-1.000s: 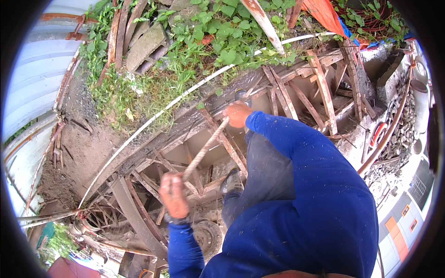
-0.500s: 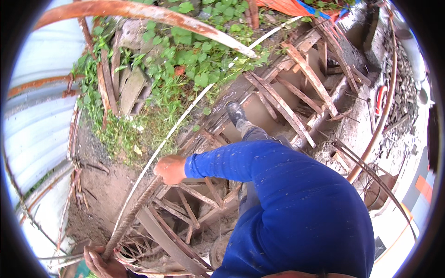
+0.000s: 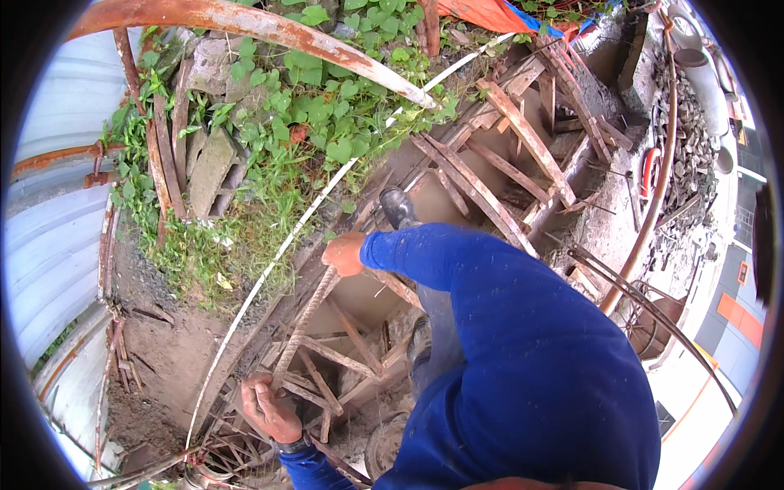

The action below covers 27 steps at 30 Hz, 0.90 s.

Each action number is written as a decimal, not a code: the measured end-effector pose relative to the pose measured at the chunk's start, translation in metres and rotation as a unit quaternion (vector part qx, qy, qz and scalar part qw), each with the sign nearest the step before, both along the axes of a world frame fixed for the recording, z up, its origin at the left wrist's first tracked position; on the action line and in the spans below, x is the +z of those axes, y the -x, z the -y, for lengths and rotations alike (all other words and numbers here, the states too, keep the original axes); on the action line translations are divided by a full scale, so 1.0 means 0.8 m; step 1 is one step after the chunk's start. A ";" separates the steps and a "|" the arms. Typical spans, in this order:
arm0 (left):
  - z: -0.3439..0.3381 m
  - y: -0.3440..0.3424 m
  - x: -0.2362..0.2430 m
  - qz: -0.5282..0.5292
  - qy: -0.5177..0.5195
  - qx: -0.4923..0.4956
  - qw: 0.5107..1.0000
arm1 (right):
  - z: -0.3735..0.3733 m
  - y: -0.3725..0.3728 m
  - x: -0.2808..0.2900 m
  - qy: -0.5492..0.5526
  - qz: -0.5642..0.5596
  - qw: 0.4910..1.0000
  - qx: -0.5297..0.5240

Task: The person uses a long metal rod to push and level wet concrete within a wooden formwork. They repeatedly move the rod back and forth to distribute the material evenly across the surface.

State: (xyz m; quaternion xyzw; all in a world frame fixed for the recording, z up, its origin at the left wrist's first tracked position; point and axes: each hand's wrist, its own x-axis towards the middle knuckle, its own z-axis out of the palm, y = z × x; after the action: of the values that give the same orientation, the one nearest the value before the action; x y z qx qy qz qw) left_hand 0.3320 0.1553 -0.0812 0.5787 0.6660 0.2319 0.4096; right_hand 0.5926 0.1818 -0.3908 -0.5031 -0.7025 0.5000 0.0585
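My right hand (image 3: 344,253) is closed around the upper end of a ribbed, mud-brown steel bar (image 3: 304,331), its blue sleeve reaching across from the right. Lower left, my left hand (image 3: 269,408), with a band at the wrist, curls around the bar's other end; part of the grip is hidden. The bar slants over a muddy trench, above the timber bracing (image 3: 347,357). One dark boot (image 3: 398,206) of mine stands by the trench edge, the other (image 3: 419,339) lower down beside the bracing.
Thin wooden struts (image 3: 482,184) cross the water-filled trench. A white pipe (image 3: 298,229) runs along its left bank, beside green vines (image 3: 327,122). A rusty curved pipe (image 3: 245,26) arches overhead. Metal sheeting (image 3: 61,237) stands left; long bars (image 3: 645,298) and gravel (image 3: 690,171) lie right.
Both hands have shifted right with the steel bar. My left hand has also risen from the lower edge, bringing its wrist and sleeve into view. The bar now lies over the bracing.
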 end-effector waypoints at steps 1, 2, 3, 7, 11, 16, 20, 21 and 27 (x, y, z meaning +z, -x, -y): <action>0.008 0.013 -0.007 -0.017 0.014 0.020 1.000 | 0.000 -0.001 0.003 0.008 0.018 1.000 0.010; 0.019 0.026 -0.017 -0.033 0.024 0.046 0.998 | -0.005 -0.005 0.008 0.010 0.037 0.999 0.025; 0.030 0.047 -0.031 0.049 0.048 0.089 0.994 | 0.002 -0.004 0.008 0.001 0.039 0.999 0.029; 0.061 0.086 -0.050 0.086 0.061 0.170 0.980 | 0.008 0.004 0.024 -0.036 0.058 0.997 0.042; 0.021 0.098 0.031 -0.001 -0.030 0.121 0.992 | 0.008 0.051 0.082 -0.037 0.004 0.999 0.019; -0.004 0.137 0.113 -0.170 -0.142 0.046 0.974 | -0.019 0.117 0.130 -0.049 -0.064 0.997 -0.015; 0.004 0.100 0.081 -0.306 -0.172 -0.099 0.931 | -0.032 0.100 0.095 -0.020 -0.046 0.997 0.060; 0.010 0.079 0.066 -0.301 -0.148 -0.117 0.935 | -0.033 0.082 0.077 -0.037 -0.034 0.996 0.080; 0.039 0.009 0.039 0.025 0.057 0.052 0.997 | 0.053 -0.009 -0.032 -0.035 -0.070 0.996 0.049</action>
State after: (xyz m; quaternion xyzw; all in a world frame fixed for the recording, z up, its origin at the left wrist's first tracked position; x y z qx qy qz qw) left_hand 0.3245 0.1238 -0.0497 0.5126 0.6971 0.2287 0.4460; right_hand 0.6000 0.1397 -0.4161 -0.4298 -0.7377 0.5109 0.1005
